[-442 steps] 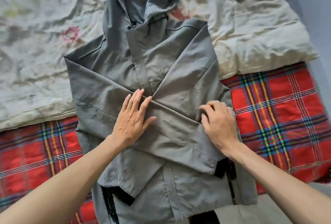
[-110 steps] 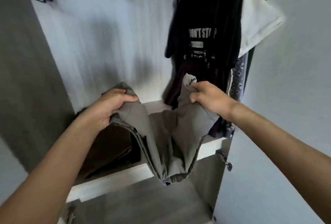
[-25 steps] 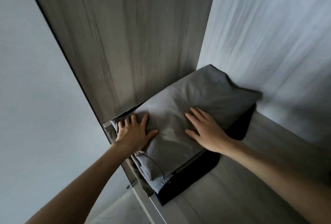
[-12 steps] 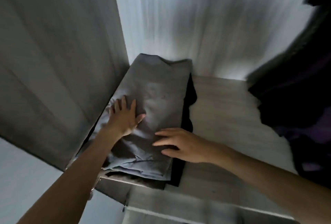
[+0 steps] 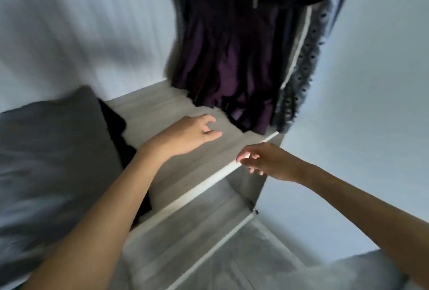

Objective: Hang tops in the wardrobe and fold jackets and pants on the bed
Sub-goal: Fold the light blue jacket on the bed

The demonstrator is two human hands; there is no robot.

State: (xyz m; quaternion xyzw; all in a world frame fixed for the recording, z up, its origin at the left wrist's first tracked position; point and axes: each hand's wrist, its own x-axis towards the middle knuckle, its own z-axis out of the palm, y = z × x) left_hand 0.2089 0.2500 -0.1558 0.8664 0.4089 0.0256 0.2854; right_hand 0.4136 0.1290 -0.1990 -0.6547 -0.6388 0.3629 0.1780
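Observation:
The folded grey jacket [image 5: 51, 150] lies at the left of the wardrobe shelf [image 5: 176, 169], on top of a dark folded garment [image 5: 116, 127]. My left hand [image 5: 185, 134] hovers over the bare shelf to the right of the jacket, fingers loosely curled, holding nothing. My right hand [image 5: 269, 161] is at the shelf's white front edge, fingers apart and empty. Dark tops [image 5: 232, 57] hang at the right above the shelf: a black printed one over a purple one. The view is motion-blurred.
A lower shelf [image 5: 190, 238] shows beneath. The pale wardrobe door [image 5: 371, 127] stands open at the right, with a small hinge fitting [image 5: 254, 209] on the side panel. A dotted grey garment [image 5: 301, 76] hangs at the far right of the rail.
Both hands have lifted off the folded grey jacket and moved right, over the bare shelf. The view has swung right, bringing the hanging tops into sight.

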